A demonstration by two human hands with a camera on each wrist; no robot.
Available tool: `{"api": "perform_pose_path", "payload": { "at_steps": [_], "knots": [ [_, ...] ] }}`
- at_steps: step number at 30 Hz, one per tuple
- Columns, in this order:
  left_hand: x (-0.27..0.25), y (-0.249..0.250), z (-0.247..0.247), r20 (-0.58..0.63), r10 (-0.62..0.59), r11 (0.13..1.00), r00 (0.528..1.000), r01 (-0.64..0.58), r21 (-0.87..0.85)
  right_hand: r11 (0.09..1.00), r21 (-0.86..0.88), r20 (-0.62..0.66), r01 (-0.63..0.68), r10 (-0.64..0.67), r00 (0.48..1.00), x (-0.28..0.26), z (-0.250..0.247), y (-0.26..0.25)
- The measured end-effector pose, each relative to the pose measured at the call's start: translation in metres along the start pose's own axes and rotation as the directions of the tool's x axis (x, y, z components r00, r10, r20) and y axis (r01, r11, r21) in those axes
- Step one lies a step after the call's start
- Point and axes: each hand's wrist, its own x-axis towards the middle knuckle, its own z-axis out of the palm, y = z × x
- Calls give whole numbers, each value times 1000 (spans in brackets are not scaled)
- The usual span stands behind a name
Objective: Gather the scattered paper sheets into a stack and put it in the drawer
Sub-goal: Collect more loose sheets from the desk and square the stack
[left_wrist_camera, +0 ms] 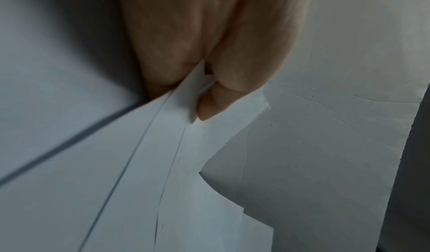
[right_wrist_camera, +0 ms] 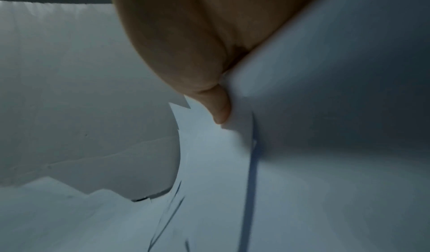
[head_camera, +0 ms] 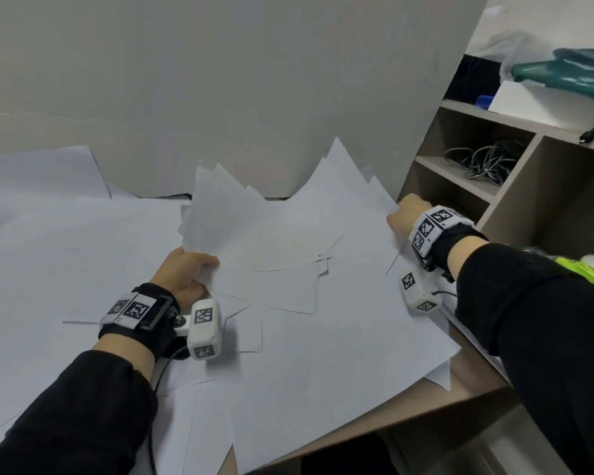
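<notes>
Head view: left hand (head_camera: pixel 186 274) and right hand (head_camera: pixel 407 216) each pinch loose white paper sheets (head_camera: pixel 288 228) over the paper-strewn desk (head_camera: pixel 474 389); grey cables (head_camera: pixel 484 162) fill a brown shelf cubby (head_camera: pixel 460 180).

Probably an office: desk (head_camera: pixel 474 399), cable-filled shelves (head_camera: pixel 460 186), loose paper sheets (head_camera: pixel 288 337).

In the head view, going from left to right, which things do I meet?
Flat sheets on the desk → left hand → lifted bundle of sheets → right hand → shelf unit holding tangled cables.

No readable text; wrist markers (head_camera: pixel 204 317) bear only coded patterns.
</notes>
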Motion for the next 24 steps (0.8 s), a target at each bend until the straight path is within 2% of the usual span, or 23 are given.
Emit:
{"api": "perform_pose_path", "payload": {
  "at_steps": [4, 8, 10, 13, 16, 19, 24],
  "knots": [
    [-3, 1, 1, -4, -5, 1000, 1000, 5, 27, 999, -27, -113, -26, 23, 993, -4, -30, 0],
    [-6, 1, 3, 1, -9, 1000, 1000, 9, -6, 996, -23, -291, 89, -92, 952, -10, -57, 3],
    [-5, 1, 3, 12, -6, 1000, 1000, 6, -26, 982, 106, -378, 157, -107, 920, -15, -69, 1],
    [-3, -1, 1, 33, -32, 997, 999, 34, -62, 872, 369, -500, 321, -104, 860, -23, -84, -8],
    [0, -1, 0, 52, -51, 995, 997, 55, -82, 746, 521, -577, 415, -50, 815, -27, -91, -16],
    [6, -3, -2, 65, -64, 993, 996, 70, -94, 609, 665, -585, 432, 67, 808, -29, -95, -23],
    [12, -5, -4, 66, -111, 985, 992, 119, -129, 411, 796, -544, 444, 165, 823, -31, -93, -31]
  ]
}}
